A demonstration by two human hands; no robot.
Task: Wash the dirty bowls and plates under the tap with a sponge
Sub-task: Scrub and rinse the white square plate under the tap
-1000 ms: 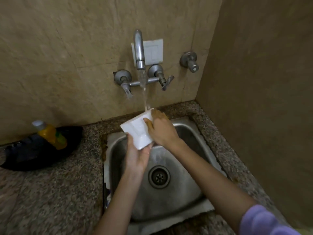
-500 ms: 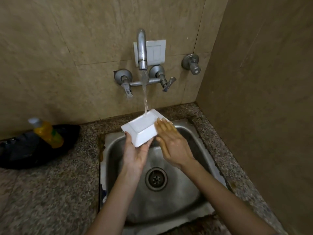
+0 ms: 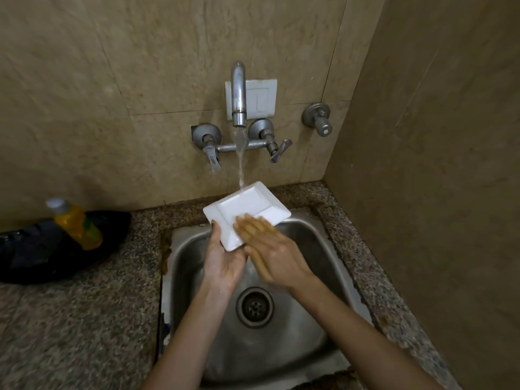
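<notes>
A white square plate (image 3: 247,205) is held tilted over the steel sink (image 3: 315,249), its far edge under the water running from the wall tap (image 3: 238,94). My left hand (image 3: 222,257) grips the plate's near-left corner from below. My right hand (image 3: 267,249) lies flat with fingers together, its fingertips on the plate's near face. No sponge shows in either hand.
A yellow dish-soap bottle (image 3: 77,225) lies in a dark basin (image 3: 33,254) on the speckled granite counter (image 3: 78,319) at left. A tiled wall closes the right side. The sink drain (image 3: 254,306) is below my hands. A second valve (image 3: 319,118) sits right of the tap.
The plate has turned from edge-on to face up under the stream. My right hand has flattened out from a curled grip on its top edge and now rubs the near face.
</notes>
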